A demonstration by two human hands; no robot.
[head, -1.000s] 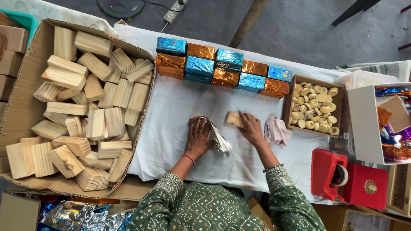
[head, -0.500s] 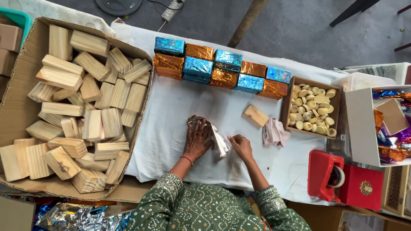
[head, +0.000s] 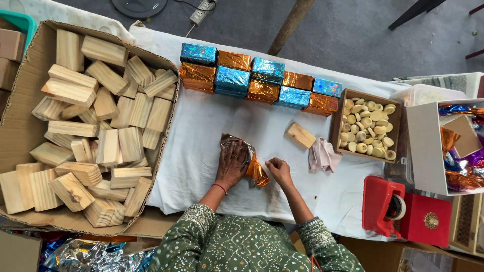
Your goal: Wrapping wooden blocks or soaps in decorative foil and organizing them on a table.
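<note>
My left hand [head: 232, 163] lies flat on a crumpled sheet of foil wrap [head: 257, 173], silver on one side and orange on the other, pressing it onto the white cloth [head: 201, 126]. My right hand [head: 277, 168] pinches the orange edge of that foil at its right side. A bare wooden block [head: 301, 135] lies alone on the cloth, up and to the right of my right hand, untouched. Behind it runs a row of foil-wrapped blocks [head: 252, 80] in blue and orange.
A big cardboard box [head: 22, 126] full of several wooden blocks fills the left. A small box of round pale pieces [head: 367, 126] and a pink rag [head: 322, 155] sit right. A red tape dispenser [head: 390, 206] and a white box of foil scraps [head: 428, 151] stand further right.
My right hand set the wooden block down on the cloth, drew back toward me, and now grips the foil's edge. My left hand stayed on the foil.
</note>
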